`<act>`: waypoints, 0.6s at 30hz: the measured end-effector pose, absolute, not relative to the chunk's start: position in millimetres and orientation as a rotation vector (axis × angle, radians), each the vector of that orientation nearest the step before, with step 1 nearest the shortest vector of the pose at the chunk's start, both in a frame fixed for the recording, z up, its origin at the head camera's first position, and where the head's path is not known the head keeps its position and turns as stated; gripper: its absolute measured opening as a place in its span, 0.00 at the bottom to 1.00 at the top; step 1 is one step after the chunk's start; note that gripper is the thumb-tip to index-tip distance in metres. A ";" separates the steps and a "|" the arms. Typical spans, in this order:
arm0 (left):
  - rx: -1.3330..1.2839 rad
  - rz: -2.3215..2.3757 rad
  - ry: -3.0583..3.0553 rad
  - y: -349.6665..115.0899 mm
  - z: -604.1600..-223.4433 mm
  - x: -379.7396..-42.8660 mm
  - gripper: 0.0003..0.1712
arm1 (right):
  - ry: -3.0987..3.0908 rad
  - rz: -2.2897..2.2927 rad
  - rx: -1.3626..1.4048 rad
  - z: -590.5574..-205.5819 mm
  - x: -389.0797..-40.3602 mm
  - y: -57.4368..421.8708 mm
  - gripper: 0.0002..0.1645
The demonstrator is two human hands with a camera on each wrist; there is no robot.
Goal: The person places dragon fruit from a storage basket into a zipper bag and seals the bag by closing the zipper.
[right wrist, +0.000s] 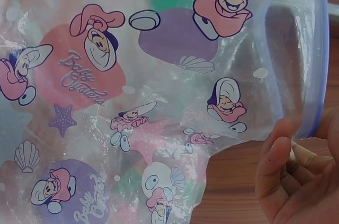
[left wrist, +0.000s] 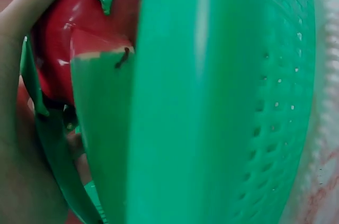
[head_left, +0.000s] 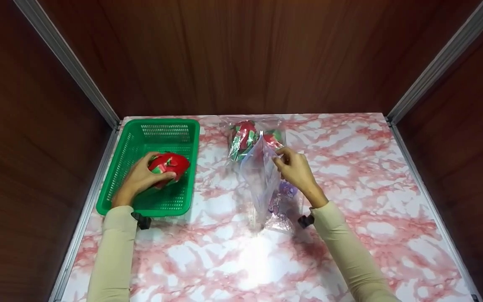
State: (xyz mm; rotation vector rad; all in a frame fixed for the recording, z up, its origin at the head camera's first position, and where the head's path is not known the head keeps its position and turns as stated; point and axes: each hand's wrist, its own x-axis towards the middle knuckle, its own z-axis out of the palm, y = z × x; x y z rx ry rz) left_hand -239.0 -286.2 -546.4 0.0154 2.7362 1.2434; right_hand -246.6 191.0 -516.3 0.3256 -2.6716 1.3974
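Note:
My left hand grips a shiny red fruit-like toy with green leaf-shaped flaps, its fingers and thumb curled round the sides. In the head view the toy is over the green plastic basket; the left wrist view has the basket's rim covering part of it. On the right, my right hand pinches the edge of a clear zip bag printed with cartoon shells. The bag's mouth gapes. Up close in the right wrist view, thumb and fingers hold the bag beside its bluish zip strip.
Behind the held bag lies another clear bag with red and green toys inside. A see-through bag with purple print lies below my right hand on the pink-and-white marbled table. Brown wooden panels stand at the back and sides.

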 end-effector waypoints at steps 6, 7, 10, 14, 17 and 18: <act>0.002 1.234 2.781 -284.3 -539.1 -239.0 0.57 | -2.672 1.410 0.313 -515.6 -246.8 190.6 0.13; -0.002 1.235 2.787 -284.1 -537.7 -239.0 0.57 | -2.672 1.415 0.310 -515.4 -246.9 190.5 0.14; -0.005 1.257 2.792 -283.0 -533.5 -239.4 0.56 | -2.674 1.411 0.307 -514.4 -247.0 190.1 0.14; 0.012 1.298 2.803 -280.7 -527.0 -240.1 0.55 | -2.675 1.417 0.302 -512.8 -246.7 189.4 0.13; 0.034 1.311 2.825 -277.8 -522.1 -240.7 0.55 | -2.675 1.437 0.297 -512.0 -246.6 188.9 0.15; 0.037 1.312 2.833 -276.6 -520.5 -241.0 0.55 | -2.675 1.443 0.295 -511.8 -246.6 188.7 0.15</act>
